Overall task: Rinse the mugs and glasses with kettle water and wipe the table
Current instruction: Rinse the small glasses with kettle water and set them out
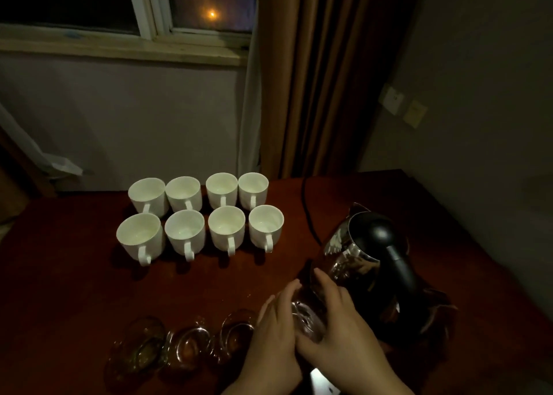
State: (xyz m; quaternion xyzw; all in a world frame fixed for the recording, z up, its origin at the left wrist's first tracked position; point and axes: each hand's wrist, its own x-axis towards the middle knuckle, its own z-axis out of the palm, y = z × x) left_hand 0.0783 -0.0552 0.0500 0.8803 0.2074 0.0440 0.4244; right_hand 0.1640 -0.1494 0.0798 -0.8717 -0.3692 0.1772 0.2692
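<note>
From the head view, both hands wrap one clear glass (305,320) near the worktop's (74,275) front edge; the left hand (275,335) curls round its left side, the right hand (338,326) round its right, each grip holding the glass; three more glasses (185,343) stand in a row to its left; eight white mugs (200,215) stand upright in two rows farther back, handles facing the person; the kettle (368,263) stands just right of the hands; bare dark wood lies between mugs and glasses.

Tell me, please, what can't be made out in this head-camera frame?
- Held glass: mostly hidden by left hand and right hand.
- Kettle: its water level, too dark.
- Three glasses: contents lost in dimness.
- Bright object: cut off by bottom edge.
</note>
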